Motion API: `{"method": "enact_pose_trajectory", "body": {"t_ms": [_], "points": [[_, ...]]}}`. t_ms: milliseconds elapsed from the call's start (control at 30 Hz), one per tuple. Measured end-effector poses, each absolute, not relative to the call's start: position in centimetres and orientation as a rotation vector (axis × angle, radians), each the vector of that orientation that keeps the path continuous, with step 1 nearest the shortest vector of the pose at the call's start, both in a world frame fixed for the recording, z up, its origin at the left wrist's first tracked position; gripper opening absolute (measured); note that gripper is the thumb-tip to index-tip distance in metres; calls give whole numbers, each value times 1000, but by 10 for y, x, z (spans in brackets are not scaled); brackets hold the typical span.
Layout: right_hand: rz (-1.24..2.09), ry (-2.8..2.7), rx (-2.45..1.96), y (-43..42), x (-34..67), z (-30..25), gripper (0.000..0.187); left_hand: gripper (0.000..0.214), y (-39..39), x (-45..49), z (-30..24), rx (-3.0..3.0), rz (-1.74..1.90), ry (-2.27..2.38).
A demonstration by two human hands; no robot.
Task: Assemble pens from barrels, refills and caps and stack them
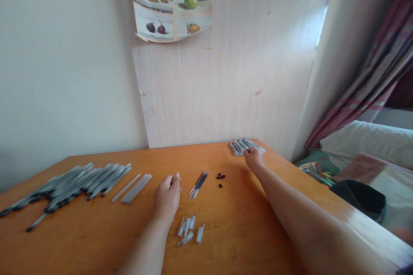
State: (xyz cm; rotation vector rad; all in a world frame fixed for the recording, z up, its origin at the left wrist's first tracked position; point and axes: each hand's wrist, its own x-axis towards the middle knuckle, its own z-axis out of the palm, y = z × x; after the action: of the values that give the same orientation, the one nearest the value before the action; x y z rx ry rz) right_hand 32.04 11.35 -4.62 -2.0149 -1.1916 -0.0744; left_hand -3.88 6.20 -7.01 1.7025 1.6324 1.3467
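My left hand (pixel 167 194) is held over the middle of the table with fingers curled in and thumb up; anything inside it is hidden. Out at the far right, my right hand (pixel 254 157) is closed at the near edge of a pile of pens (pixel 240 147), and its grip is hidden. Between my hands lie several thin dark pen refills (pixel 199 184) and several small black plugs (pixel 220 176). Left of my left hand are clear pen barrels (pixel 137 189). Several translucent caps (pixel 187 227) lie nearer to me.
A large heap of pens with black ends (pixel 74 184) spreads over the left of the wooden table (pixel 226 245). A wall stands behind the table, with fruit pictures (pixel 171 6) taped up. Right of the table are a dark container (pixel 359 197) and bedding (pixel 383 150).
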Motion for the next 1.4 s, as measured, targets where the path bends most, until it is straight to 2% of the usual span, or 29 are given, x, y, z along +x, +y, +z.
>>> {"method": "enact_pose_trajectory", "body": {"t_ms": [833, 1400], "points": [[70, -1164, -2114, 131, 313, -55, 26, 48, 58, -38, -66, 1688, 1297, 1652], [44, -1213, -2144, 134, 315, -58, 24, 46, 56, -36, -65, 1672, 1295, 1645]]}}
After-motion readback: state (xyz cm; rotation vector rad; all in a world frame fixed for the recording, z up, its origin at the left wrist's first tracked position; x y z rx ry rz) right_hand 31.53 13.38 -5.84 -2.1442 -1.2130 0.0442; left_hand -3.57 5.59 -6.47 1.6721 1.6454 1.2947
